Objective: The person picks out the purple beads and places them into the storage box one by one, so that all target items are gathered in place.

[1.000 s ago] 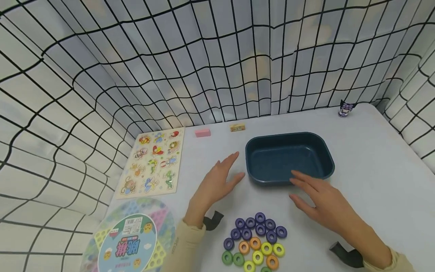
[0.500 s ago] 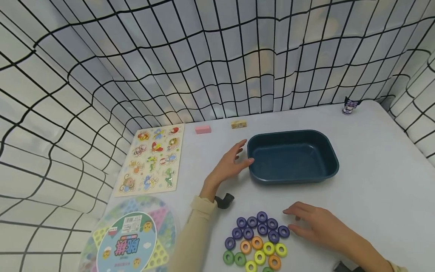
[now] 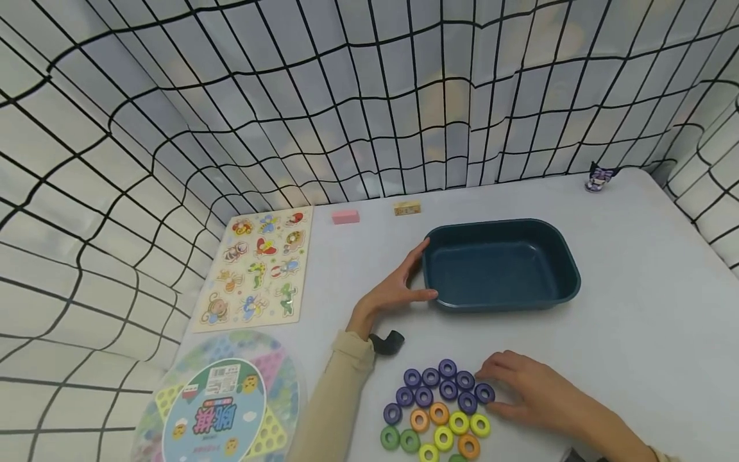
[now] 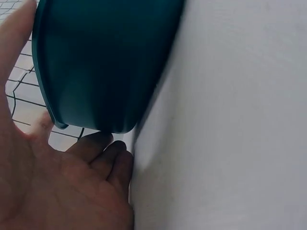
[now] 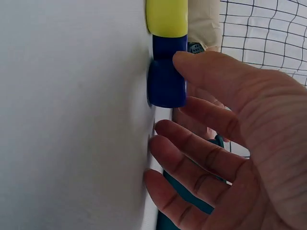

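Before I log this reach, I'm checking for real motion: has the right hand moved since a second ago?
Yes: in the head view, the right hand has moved down the picture, away from the tray and to the rightmost dark ring.

Points left hand toward one o'clock, thumb spread wide; right hand toward ten, fingers loosely curved.

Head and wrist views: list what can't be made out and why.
Head: the lowest green ring, cut by the bottom edge.
Head: the round case's near end, also cut by that edge; its barcode label, too small to read.
Left wrist: the tray's inside, hidden by its outer wall.
Right wrist: the right hand's index fingertip, hidden behind the purple ring; the yellow ring, cut by the top edge.
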A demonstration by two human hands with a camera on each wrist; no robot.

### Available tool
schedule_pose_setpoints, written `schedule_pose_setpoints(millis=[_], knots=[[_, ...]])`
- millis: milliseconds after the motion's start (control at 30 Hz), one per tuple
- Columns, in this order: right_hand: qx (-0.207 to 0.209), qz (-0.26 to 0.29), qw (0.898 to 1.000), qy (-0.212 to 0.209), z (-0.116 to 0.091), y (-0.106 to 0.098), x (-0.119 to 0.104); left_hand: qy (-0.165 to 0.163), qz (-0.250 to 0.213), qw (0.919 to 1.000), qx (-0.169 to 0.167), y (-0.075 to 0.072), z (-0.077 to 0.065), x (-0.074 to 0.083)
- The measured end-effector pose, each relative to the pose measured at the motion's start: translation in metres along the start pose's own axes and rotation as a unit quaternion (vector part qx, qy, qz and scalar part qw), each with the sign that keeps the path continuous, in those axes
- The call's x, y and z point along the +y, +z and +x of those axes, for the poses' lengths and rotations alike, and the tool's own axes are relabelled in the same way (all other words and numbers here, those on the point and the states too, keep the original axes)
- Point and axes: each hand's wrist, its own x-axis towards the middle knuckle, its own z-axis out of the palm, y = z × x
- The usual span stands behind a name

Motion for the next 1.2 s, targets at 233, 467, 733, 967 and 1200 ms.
schedule_pose_setpoints(millis=[233, 467, 733, 967, 1200], knots=[[0.017, -0.014, 0.999, -0.031, 0.000, 0.004, 0.003, 0.007, -0.007, 0.9999, -0.005, 0.000, 0.000, -0.002], [-0.001, -0.020, 1.000, 0.022, -0.004, -0.002, 0.006, 0.010, -0.008, 0.9999, -0.003, 0.000, 0.001, -0.003], [0.021, -0.001, 0.998, 0.054, -0.005, -0.044, 0.016, 0.012, -0.010, 0.9999, -0.001, 0.000, 0.000, -0.003], [0.096, -0.003, 0.995, -0.004, 0.024, -0.086, 0.039, 0.019, -0.015, 0.9997, -0.004, 0.000, -0.002, -0.003], [0.086, -0.033, 0.996, -0.015, 0.073, -0.112, 0.062, 0.012, -0.011, 0.9999, 0.000, 0.000, -0.005, -0.001]])
